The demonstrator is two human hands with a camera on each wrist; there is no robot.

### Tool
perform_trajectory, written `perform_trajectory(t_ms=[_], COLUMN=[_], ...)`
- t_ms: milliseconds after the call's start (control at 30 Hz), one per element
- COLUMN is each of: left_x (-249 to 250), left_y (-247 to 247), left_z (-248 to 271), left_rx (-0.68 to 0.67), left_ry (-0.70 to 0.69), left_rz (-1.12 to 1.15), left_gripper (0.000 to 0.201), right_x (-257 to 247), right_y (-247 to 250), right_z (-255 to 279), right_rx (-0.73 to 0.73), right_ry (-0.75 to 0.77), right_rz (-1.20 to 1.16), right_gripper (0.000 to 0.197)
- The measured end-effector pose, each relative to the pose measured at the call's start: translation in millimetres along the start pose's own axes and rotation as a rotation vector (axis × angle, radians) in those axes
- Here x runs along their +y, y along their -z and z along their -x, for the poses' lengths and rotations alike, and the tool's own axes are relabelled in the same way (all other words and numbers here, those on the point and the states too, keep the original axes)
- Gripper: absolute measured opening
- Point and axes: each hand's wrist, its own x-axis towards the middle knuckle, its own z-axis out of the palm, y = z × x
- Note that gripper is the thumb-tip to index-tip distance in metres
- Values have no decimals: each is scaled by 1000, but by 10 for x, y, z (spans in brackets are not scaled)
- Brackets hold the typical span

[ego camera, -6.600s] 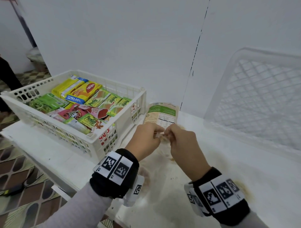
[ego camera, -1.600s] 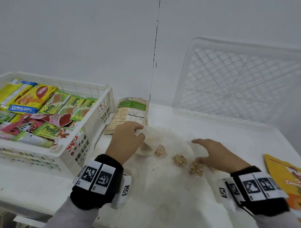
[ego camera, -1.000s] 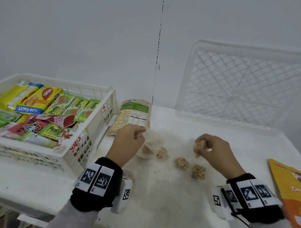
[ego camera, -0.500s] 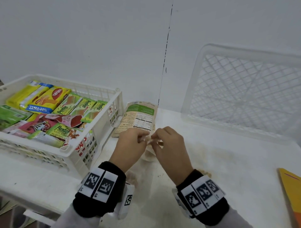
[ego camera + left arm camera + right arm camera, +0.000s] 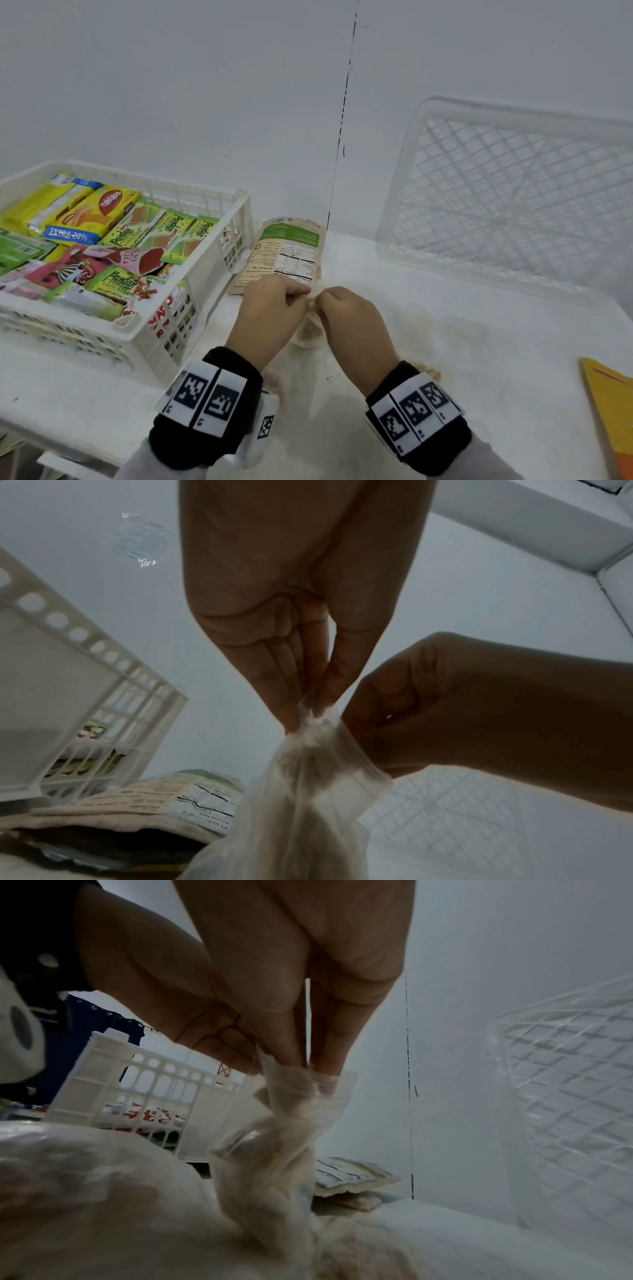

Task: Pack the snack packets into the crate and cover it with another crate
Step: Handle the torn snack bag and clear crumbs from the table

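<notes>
Low in the middle of the head view, both hands work one small clear plastic bag (image 5: 310, 334) just above the desk (image 5: 479, 359). The left hand (image 5: 270, 318) has its grip narrowed to a pinch on the bag's top edge, and the right hand (image 5: 346, 325) pinches that same edge from the other side; in the left wrist view the fingertips (image 5: 291, 712) press the film flat between them. The bag looks light and limp, thin film that crumples and could slip, and the crumbly brown pieces inside look fragile, so the gathered mouth seems the sensible place to hold it, with no squeezing of the belly. At the left of the frame the white crate (image 5: 191, 308) already holds packets: a yellow one (image 5: 99, 212) reads "EXTRA 20%", and green ones (image 5: 164, 229) read "Pandan". Behind the hands a tan and green pouch (image 5: 284, 253) leans on the crate's side; its nutrition panel is too small to read, I think. At the upper right the second crate (image 5: 513, 192) leans against the wall.
</notes>
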Motion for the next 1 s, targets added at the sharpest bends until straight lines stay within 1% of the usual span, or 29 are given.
perform_trajectory(t_ms=[100,133,200,233,267,333,367,433,500,533,567,600,633,700,767,867,900,933,1000], left_x=[-5,-9,-11,-9,-10,-17,-21,-33,-71,-96,-124,-149,-174,-213,-223,-194,-185,-179,-172], left_y=[-10,-19,-44,-58,-72,-98,-109,-118,-109,-102,-91,-78,-65,-47,-43,-39,-35,-32,-32], left_z=[-12,-15,-15,-10,-5,0,2,1,-2,-7,-13,-15,-15,-16,-19,-31,-40,-48,-63], left_rx=[-25,-37,-64,-72,-74,-83,-104,-152,-180,-188,-195,-200,-202,-214,-228,-223,-214,-202,-176], left_ry=[24,31,35,33,28,21,21,27,43,55,68,79,89,107,121,118,110,101,90], left_rz=[13,28,47,41,34,52,76,122,168,203,238,265,288,341,381,401,399,397,401], left_gripper=[23,23,22,22,22,22,23,26,30,32,33,32,30,26,26,29,29,29,29], right_x=[-1,-4,-7,2,10,13,31,118,180,213,271,345,430,615,768,913,938,959,977], right_y=[-38,-50,-49,-47,-35,20,37,49,146,199,239,269,286,278,254,206,200,199,209], right_z=[47,77,144,172,187,189,183,171,170,192,231,287,354,492,606,726,750,768,780], right_rx=[-73,-97,-171,-196,-186,-171,-186,-215,-212,-172,-113,-79,-103,-246,-420,-596,-628,-636,-621], right_ry=[88,107,104,104,114,121,121,152,109,77,54,35,5,-94,-191,-301,-328,-350,-392], right_rz=[12,25,83,128,176,258,256,124,-152,-283,-349,-322,-229,1,128,161,168,172,157], right_gripper=[21,29,51,54,47,19,13,17,27,32,38,44,51,64,71,69,64,54,35])
